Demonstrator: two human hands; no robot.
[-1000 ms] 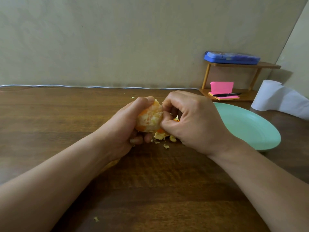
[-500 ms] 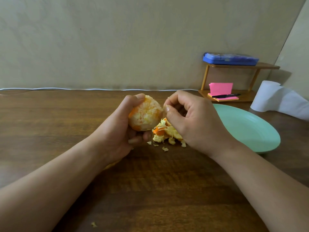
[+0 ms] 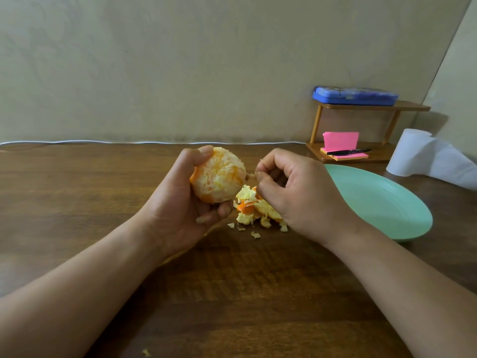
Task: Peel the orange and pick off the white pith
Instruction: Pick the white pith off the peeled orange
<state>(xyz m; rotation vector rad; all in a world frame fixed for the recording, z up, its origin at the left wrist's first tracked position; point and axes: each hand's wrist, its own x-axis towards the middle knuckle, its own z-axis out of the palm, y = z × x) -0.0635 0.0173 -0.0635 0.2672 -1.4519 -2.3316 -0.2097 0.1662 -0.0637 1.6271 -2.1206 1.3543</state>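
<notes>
My left hand (image 3: 178,202) grips the orange (image 3: 219,175) above the wooden table, thumb on its top left. The fruit is mostly bare, streaked with white pith, with a bit of orange skin on its left edge and underside. My right hand (image 3: 296,195), fingers curled, pinches a small strand of pith (image 3: 251,174) just right of the orange; the strand seems to reach back to the fruit. A pile of peel and pith scraps (image 3: 254,209) lies on the table below and between the hands, partly hidden by my right hand.
A mint-green plate (image 3: 387,202) sits right of my right hand. Behind it, a small wooden shelf (image 3: 361,107) carries a blue case (image 3: 355,95), with pink sticky notes (image 3: 340,142) and a black pen (image 3: 347,151) below. A white paper roll (image 3: 415,153) stands far right. A stray scrap (image 3: 146,352) lies near the table's front.
My right hand has drawn away to the right from the orange, pulling a strand of pith. My left hand has lifted and turned the fruit slightly, uncovering the scrap pile.
</notes>
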